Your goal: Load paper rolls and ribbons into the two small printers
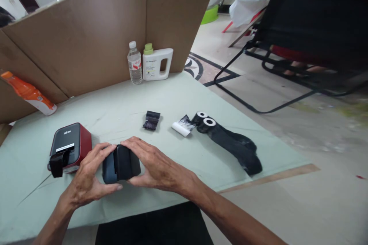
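Note:
My left hand [91, 170] and my right hand [153, 164] grip a small dark-blue and black boxy device [120, 164] from both sides, near the front of the table. It looks like a label printer, and a black band lies across its top. Left of it stands a red and black label printer [69, 143], with a black strip [59, 162] curling out of its front. Beyond my hands lies a small crumpled black piece [151, 120]. To the right are a small white roll [181, 128] and two black rolls [205, 121] with white cores, joined to long black strips [235, 145].
Cardboard panels [94, 26] wall the back of the pale green table [115, 101]. Against them stand a water bottle [135, 63] and a white jug [156, 65]. An orange bottle [28, 93] leans at far left. A black folding chair [310, 23] is beyond the right edge.

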`<state>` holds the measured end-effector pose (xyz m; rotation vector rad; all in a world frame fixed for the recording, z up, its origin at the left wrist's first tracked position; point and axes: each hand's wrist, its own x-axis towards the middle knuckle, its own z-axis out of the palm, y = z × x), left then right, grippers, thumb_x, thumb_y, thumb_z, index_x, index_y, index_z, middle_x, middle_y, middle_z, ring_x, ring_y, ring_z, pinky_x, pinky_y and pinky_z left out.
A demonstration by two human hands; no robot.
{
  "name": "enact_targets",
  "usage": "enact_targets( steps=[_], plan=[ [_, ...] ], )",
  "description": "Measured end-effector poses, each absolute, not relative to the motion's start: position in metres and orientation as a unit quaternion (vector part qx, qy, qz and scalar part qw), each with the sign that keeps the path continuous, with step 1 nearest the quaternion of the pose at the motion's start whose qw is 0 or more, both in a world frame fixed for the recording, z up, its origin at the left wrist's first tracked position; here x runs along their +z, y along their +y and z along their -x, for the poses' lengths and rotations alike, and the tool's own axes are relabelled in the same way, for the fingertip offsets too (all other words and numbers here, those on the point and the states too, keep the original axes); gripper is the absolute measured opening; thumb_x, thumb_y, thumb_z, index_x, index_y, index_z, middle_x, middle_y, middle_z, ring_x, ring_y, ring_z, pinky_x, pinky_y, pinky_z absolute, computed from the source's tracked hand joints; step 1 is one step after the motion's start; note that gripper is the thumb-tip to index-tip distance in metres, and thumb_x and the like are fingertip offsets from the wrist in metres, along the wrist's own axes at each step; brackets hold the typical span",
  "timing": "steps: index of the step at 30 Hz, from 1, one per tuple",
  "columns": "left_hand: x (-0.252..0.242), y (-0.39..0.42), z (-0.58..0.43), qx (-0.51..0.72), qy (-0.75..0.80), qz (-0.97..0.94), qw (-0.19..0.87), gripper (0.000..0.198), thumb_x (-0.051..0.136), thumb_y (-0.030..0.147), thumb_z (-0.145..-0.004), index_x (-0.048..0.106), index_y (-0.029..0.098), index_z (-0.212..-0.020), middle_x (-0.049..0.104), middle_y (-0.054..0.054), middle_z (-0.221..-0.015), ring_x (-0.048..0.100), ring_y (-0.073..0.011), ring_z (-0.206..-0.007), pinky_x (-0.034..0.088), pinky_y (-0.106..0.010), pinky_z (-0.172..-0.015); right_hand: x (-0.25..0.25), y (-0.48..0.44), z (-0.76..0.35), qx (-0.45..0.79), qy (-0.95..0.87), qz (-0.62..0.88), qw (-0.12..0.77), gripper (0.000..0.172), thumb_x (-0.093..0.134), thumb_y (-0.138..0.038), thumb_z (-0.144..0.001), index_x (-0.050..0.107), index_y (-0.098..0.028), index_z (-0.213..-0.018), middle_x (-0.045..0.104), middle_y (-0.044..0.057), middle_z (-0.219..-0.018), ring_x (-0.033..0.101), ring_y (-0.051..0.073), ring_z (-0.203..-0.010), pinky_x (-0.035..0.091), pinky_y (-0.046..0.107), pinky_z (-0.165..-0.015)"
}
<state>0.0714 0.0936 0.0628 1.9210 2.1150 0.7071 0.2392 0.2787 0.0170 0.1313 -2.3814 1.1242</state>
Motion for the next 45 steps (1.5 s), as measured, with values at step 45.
enact_targets(
  steps=[45],
  plan=[
    [0.0548,0.0894,-0.0717,0.254,0.760,-0.590,0.097,0.103,0.094,0.024,-0.059,0.043,0.024,-0.148,0.061,-0.015,-0.143,0.061,-0.0362,-0.131,0.051,-0.053,-0.112,0.0205,0.2726,-0.2405,0.433,-0.870,-0.055,0.231,0.079,0.079,-0.012,-0.072,0.046,-0.019,-0.143,0.060,0.015,-0.135,0.057,0.033,-0.130,0.051,0.050,-0.110]
  ],
)
